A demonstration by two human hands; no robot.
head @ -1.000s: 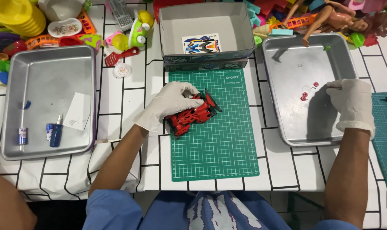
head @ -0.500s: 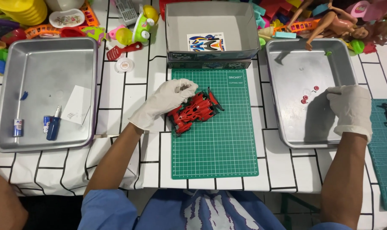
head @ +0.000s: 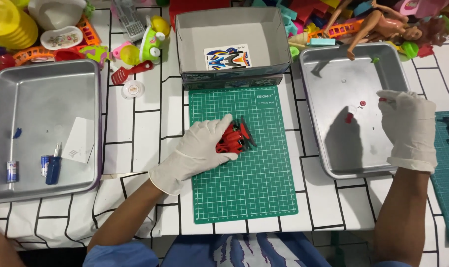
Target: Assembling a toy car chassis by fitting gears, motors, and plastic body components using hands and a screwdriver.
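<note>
Two gloved hands work apart: the left hand lies curled over a red toy car, gripping it against the green cutting mat, with bare mat open toward the person and the mat's far edge touching a grey cardboard box. The right hand hovers over the right metal tray near its right rim, fingers pinched on a small red piece; more red bits lie just left of it on open tray floor.
</note>
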